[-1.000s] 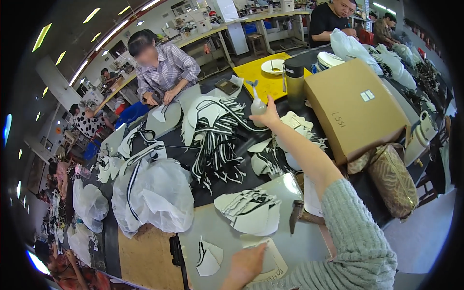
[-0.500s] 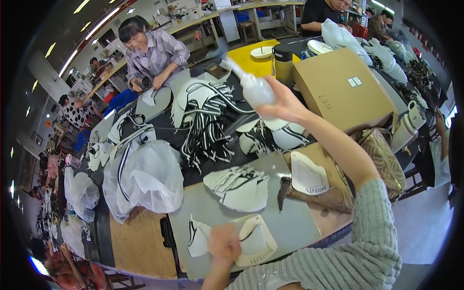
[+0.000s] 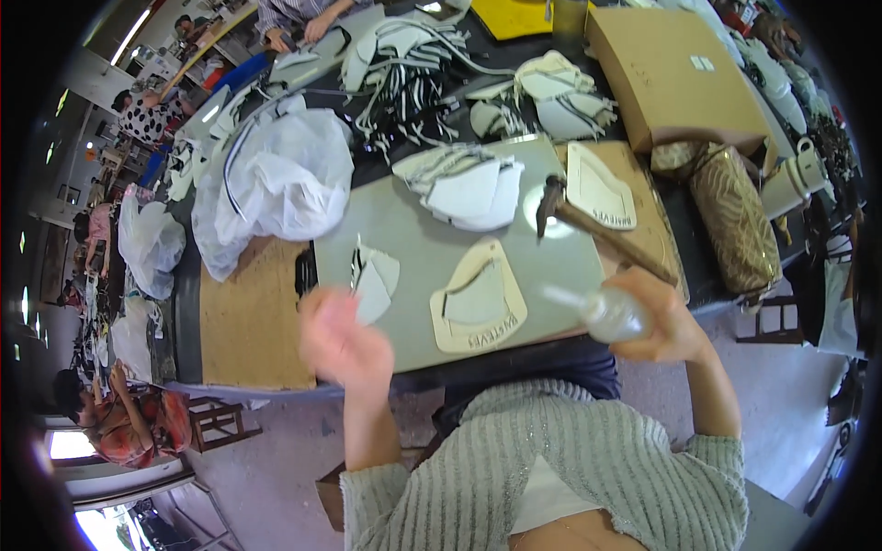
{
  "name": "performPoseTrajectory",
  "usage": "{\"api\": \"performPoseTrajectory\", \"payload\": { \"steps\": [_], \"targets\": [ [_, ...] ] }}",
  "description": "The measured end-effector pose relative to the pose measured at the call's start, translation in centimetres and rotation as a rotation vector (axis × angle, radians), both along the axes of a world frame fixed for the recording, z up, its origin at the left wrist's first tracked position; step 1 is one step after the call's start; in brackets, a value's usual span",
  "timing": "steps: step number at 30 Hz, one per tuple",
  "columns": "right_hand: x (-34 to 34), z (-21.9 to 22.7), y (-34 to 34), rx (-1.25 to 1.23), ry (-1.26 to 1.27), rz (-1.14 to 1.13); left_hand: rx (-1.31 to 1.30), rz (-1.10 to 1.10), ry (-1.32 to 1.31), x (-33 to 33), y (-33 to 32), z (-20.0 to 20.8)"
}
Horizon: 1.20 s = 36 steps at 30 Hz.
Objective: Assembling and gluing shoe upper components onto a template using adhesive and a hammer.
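Note:
My right hand [image 3: 663, 317], at the front edge of the table, is wrapped around a clear squeeze bottle [image 3: 617, 315] with a long thin nozzle pointing left. My left hand [image 3: 344, 338] is blurred by motion just in front of a white cut piece [image 3: 378, 286] with a dark strip; its fingers are too smeared to read. Between the hands, a cream template board [image 3: 505, 342] lies flat on the grey work board [image 3: 404, 321], bearing a white shaped piece [image 3: 480, 296] with a dark strip along one edge. Behind it sits a stack of white pieces [image 3: 473, 195].
A hammer [image 3: 606, 231] lies on the right, beside a second template [image 3: 597, 188]. White plastic bags [image 3: 285, 174] stand at left, bundles of striped strips [image 3: 404, 101] behind. A cardboard box [image 3: 675, 78] and patterned bag [image 3: 735, 216] are at right. A co-worker's hands [image 3: 299, 37] work across the table.
My right hand has brought the bottle down from high over the far table to the near right edge. My left hand has moved left, away from the template. The view has tilted downward.

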State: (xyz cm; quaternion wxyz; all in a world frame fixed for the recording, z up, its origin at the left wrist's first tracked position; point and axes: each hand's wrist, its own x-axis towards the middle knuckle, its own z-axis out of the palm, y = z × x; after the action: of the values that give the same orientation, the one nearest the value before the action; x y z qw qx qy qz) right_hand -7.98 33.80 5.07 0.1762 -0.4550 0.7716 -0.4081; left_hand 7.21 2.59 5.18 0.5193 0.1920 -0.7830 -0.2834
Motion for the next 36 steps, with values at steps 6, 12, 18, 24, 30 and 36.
{"api": "performPoseTrajectory", "payload": {
  "steps": [6, 12, 18, 24, 30, 36],
  "targets": [
    [2.7, -2.6, 1.1, -0.275, -0.621, -0.198, -0.472, -0.099, -0.694, -3.6, -2.2, -5.6],
    [4.5, -1.8, -2.3, -0.379, -0.675, -0.235, 0.259, -0.923, -0.432, -2.6, 5.4, -1.3],
    [5.1, -2.8, -5.0, -0.732, -0.209, -0.296, 0.5, -1.107, -0.301, -3.5, 9.4, -1.7],
    [6.0, -3.4, -5.5, -0.993, -0.978, -0.321, 0.364, -1.173, -0.061, -5.3, 11.4, -1.5],
    [3.4, -3.5, -1.4, -1.041, -0.881, -0.448, -0.185, -0.464, -0.389, -4.1, 3.9, -5.6],
    [2.5, -2.3, -1.4, -0.999, -0.797, -0.379, -0.121, -0.439, -0.569, -4.6, 2.2, -8.8]
  ]
}}
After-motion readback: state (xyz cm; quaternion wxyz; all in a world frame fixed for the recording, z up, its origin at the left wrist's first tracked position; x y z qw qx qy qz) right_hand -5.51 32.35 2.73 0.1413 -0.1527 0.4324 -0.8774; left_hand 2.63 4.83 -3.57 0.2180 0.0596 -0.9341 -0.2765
